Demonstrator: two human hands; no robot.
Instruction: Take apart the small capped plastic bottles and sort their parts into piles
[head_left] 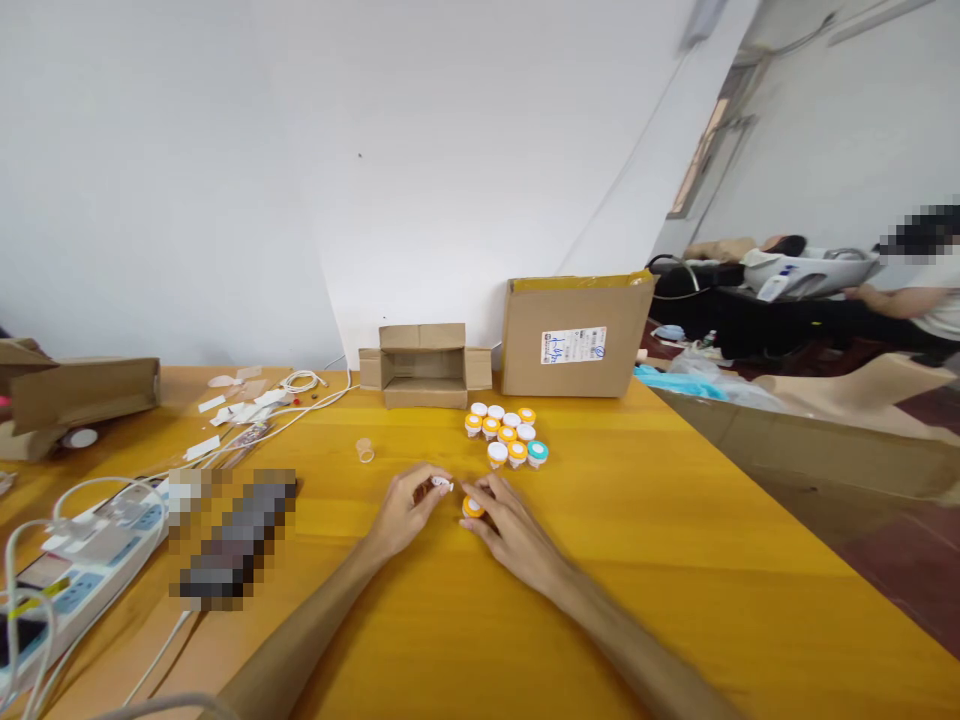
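Observation:
My left hand (401, 512) pinches a small white piece (442, 484) with dark marks on it, too small to make out further. Close beside it, my right hand (517, 535) has its fingers closed round a small jar with an orange-and-white lid (473, 507), low over the table. Beyond the hands stand several small jars (508, 434) grouped together, with orange, white and teal lids. A clear open cup (364, 450) sits apart from them, farther off to the left of my left hand.
An open cardboard box (424, 385) and a large closed carton (577, 350) stand against the wall. To the left lie a pixelated dark device (244, 535), a power strip (97, 575), white cables, paper scraps (251, 410) and another carton (86, 393). A person sits far right.

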